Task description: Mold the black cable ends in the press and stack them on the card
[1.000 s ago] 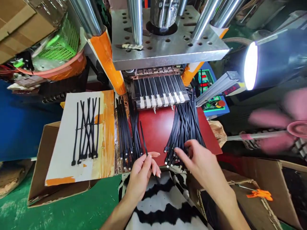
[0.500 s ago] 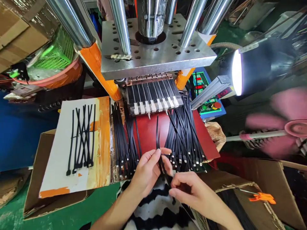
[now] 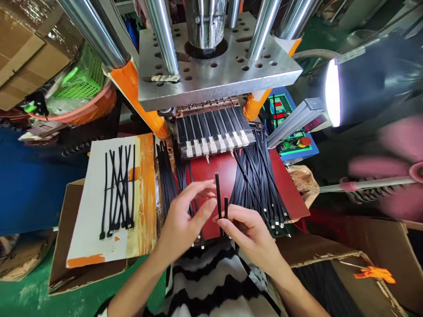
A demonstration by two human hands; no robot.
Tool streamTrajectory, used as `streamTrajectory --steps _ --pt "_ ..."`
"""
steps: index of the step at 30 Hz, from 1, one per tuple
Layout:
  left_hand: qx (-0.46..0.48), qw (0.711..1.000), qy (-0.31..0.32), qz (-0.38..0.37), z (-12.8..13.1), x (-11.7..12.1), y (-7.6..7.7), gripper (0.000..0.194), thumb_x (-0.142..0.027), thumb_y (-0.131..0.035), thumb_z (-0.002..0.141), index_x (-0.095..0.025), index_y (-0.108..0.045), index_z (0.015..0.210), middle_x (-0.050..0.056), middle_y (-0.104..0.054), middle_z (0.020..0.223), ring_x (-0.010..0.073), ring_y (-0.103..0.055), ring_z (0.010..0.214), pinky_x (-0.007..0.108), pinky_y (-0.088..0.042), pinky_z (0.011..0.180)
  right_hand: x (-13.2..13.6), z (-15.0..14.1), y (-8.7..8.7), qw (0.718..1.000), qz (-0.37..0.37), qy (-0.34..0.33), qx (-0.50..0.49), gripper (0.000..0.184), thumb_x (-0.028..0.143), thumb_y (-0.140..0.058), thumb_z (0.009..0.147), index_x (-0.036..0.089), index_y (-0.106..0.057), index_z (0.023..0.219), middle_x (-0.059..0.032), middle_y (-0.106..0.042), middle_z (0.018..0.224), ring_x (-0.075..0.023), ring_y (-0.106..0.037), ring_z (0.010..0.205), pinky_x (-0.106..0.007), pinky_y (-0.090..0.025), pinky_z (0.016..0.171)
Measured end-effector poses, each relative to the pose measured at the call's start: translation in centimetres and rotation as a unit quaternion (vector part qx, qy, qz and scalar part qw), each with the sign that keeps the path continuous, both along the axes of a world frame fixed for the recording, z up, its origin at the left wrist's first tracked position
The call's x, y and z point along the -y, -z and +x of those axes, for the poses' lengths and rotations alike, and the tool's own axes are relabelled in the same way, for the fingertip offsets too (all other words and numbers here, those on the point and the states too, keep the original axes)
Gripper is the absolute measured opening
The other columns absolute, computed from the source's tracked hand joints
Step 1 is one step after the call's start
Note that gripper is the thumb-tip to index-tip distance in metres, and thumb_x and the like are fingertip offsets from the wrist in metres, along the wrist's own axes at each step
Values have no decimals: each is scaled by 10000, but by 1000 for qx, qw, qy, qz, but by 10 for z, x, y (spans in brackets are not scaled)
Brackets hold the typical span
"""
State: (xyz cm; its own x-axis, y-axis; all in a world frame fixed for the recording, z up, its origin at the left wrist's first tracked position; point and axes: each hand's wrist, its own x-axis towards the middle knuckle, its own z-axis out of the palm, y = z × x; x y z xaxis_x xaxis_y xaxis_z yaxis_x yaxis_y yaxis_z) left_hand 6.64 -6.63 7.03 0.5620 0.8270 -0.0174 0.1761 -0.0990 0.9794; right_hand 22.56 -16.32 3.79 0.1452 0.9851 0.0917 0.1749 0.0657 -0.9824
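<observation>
In front of my lap, my right hand pinches two black flat cables between thumb and fingers. Their upper ends stand upright, one higher than the other. Just left of them is my left hand, thumb and fingers apart around a gap; whether a fingertip touches the longer cable I cannot tell. A loose pile of black flat cables with small metal plugs lies on the red board, right of my hands. Another bunch of cables lies to the left, partly hidden behind my left hand.
Beyond the board is a press with a thick steel plate above a slotted fixture holding several cables. A white board with tied cables is at left. At right are a lamp, a control box and a cardboard box.
My right hand left the right-hand pile, met my left hand, and now pinches two cables. My left hand has loosened its pinch and spread its fingers. The view has shifted slightly.
</observation>
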Motion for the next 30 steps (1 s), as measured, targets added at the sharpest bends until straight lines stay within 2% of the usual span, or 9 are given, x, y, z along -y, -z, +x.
streamTrajectory --steps 2,4,10,14,17,21,25,28,30 --pt "9 999 20 40 6 -18 -13 232 -383 -726 1006 -216 -838 1121 58 -832 1109 209 -753 1025 287 -558 961 2 -1 2 1000 3 -12 20 421 404 -605 1079 192 -685 725 6 -580 697 -127 -504 648 -255 -402 618" --pt "4 998 43 39 9 -25 -24 197 -343 -717 1006 -204 -851 971 44 -844 981 196 -767 933 272 -570 894 4 0 4 999 12 -15 31 423 393 -579 1094 196 -701 739 -11 -614 732 -137 -543 676 -257 -431 635" --pt "7 998 56 -15 5 -20 -32 176 -322 -754 966 -190 -871 962 49 -838 862 197 -768 812 280 -600 797 4 14 3 998 66 1 25 296 371 -549 1105 241 -814 1124 -38 -701 808 -157 -600 635 -288 -525 632" --pt "47 994 81 -47 2 -22 -33 172 -344 -791 954 -206 -886 995 42 -814 859 149 -711 704 243 -578 697 -6 16 -3 995 88 36 9 214 378 -671 1051 255 -839 998 -40 -719 830 -149 -609 633 -283 -524 612" --pt "65 993 86 -44 0 -24 -34 188 -384 -805 952 -219 -893 966 53 -792 920 146 -702 726 236 -563 669 -16 11 -10 994 98 40 22 223 341 -688 1039 242 -818 888 -22 -682 775 -136 -577 624 -261 -479 580" --pt "40 995 74 45 -1 -24 -35 174 -313 -754 992 -222 -883 919 53 -772 917 171 -719 831 253 -567 749 -31 4 -17 994 101 10 48 282 332 -659 1045 219 -758 807 -3 -611 709 -129 -512 606 -260 -404 542" --pt "19 987 45 154 1 -30 -35 178 -224 -694 1020 -194 -835 916 34 -768 879 153 -708 798 245 -554 759 -35 -5 -1 996 65 0 53 304 323 -640 1030 213 -629 747 19 -547 696 -124 -481 627 -256 -385 576" --pt "-7 969 -19 247 6 -57 -29 199 -251 -662 1042 -176 -803 923 36 -769 900 160 -713 837 263 -559 823 -26 -11 17 995 -37 -73 51 332 331 -618 1028 214 -540 727 32 -546 683 -112 -472 608 -243 -357 564" --pt "-31 947 -59 315 13 -90 -19 213 -271 -651 1044 -173 -791 917 59 -789 999 192 -732 964 310 -559 943 -24 -6 17 982 -89 -155 64 369 355 -597 1046 210 -518 715 30 -563 682 -107 -469 597 -242 -335 554"
